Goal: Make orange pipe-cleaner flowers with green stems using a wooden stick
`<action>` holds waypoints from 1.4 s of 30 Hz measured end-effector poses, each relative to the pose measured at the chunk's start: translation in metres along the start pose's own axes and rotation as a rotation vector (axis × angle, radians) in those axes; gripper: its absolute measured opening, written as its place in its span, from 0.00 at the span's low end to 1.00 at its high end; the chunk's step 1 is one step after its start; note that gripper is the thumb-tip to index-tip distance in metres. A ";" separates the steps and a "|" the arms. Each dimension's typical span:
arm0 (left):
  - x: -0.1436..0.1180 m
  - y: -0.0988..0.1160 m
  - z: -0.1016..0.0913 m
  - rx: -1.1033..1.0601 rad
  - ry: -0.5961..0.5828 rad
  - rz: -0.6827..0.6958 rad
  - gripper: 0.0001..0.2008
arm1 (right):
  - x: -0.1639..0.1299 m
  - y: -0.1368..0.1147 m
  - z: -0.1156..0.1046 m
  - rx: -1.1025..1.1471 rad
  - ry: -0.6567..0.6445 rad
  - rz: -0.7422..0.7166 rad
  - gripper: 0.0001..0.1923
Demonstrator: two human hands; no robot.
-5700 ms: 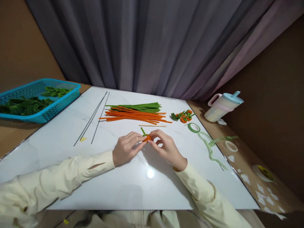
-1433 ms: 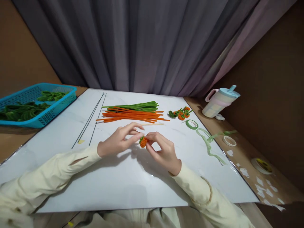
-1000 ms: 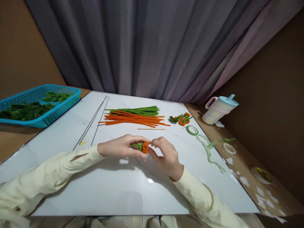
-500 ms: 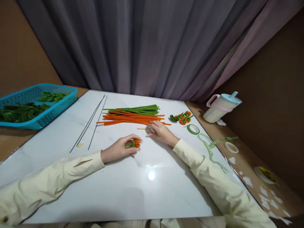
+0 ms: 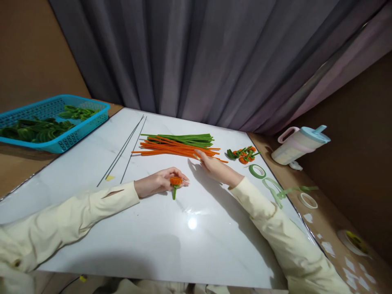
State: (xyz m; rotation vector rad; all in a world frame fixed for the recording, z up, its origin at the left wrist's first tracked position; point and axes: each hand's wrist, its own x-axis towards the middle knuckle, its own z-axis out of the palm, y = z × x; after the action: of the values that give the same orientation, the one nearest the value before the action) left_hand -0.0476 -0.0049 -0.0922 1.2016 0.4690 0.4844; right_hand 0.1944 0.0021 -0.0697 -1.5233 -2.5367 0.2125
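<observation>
Left fingers (image 5: 177,172) hold an unlabelled orange flower (image 5: 175,181).

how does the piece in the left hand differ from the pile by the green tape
The held piece is a single one; the pile has several. The held piece is in the left hand; the pile lies on the table. The held piece's stem points to the picture's bottom; the pile's point various ways. Both show orange and green.

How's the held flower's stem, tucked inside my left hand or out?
Out: the green stem shows against the table, below the orange head, clear of your left hand.
</observation>
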 end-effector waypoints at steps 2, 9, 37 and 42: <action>-0.003 0.004 0.006 0.008 0.018 0.000 0.19 | -0.017 -0.009 -0.012 0.387 0.034 0.034 0.24; -0.008 0.001 0.029 -0.071 -0.072 -0.077 0.19 | -0.069 -0.046 -0.017 1.301 -0.045 0.179 0.20; -0.033 0.022 0.081 0.450 0.022 -0.323 0.04 | -0.067 -0.039 -0.004 1.454 0.262 0.357 0.14; -0.026 0.012 0.071 0.273 0.101 -0.170 0.10 | -0.072 -0.044 -0.010 1.466 0.111 0.293 0.13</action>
State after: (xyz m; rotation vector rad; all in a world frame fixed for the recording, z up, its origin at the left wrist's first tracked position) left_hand -0.0284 -0.0703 -0.0575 1.3884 0.7351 0.3432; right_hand 0.1922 -0.0819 -0.0564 -1.0764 -1.2515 1.5059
